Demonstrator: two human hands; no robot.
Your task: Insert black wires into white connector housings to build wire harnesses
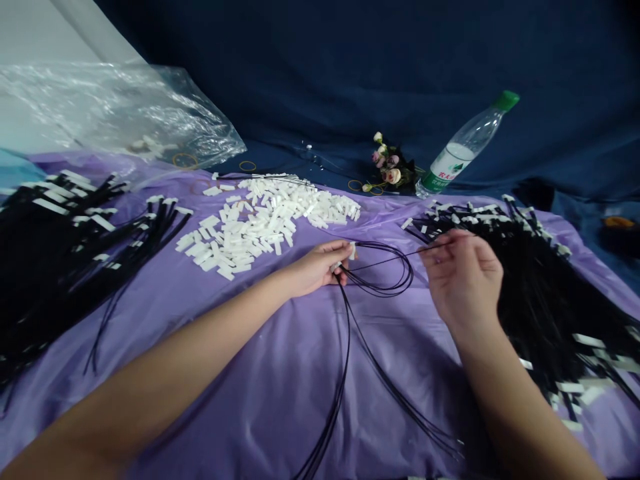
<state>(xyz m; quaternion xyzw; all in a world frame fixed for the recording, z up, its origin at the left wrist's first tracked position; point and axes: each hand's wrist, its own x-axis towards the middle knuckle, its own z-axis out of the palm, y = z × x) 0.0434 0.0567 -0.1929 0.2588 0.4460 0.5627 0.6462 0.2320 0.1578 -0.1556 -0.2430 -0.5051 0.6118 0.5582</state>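
Near the middle of the purple cloth (250, 400), my left hand (323, 267) pinches a bundle of thin black cords (407, 267) with small white pieces at its fingers. The cords form a loop to the right of that hand, and their long tails hang down toward the front edge. My right hand (465, 273) is closed on a single thin black cord that stretches from the bundle across the loop. Behind my left hand lies a heap of small white pieces (270, 217).
Black cords with white ends are piled at the left (45, 267) and right (540, 293). At the back stand a green-capped bottle (450, 163) and artificial flowers (393, 175). A clear plastic bag (165, 100) lies back left, with rubber bands nearby.
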